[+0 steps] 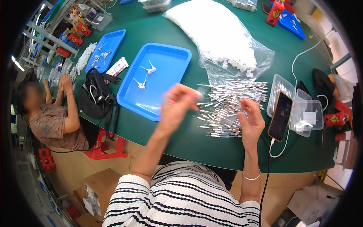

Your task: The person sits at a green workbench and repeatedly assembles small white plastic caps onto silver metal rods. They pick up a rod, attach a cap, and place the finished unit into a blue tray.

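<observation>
My left hand [177, 106] is over the right edge of a blue tray [130, 72], smeared by motion. Its thumb and fingers pinch together, with a small white piece [198, 93] at the fingertips, too blurred to make out fully. My right hand [252, 123] hovers at the right side of a pile of thin silvery metal-and-clear tubes [219, 113]. Its fingers are half curled, thumb and forefinger apart, and nothing shows between them. Inside the tray lie two white-capped pieces [141, 84] with thin prongs. Beyond the pile, white caps [240, 62] spill from a large clear bag [211, 28].
A phone [280, 116] on a white cable leans on clear plastic boxes [311, 113] at the right. At the left are a black bag [94, 94], a second blue tray [117, 39] and a seated person [53, 121] working. A red bottle [275, 13] stands at the far right.
</observation>
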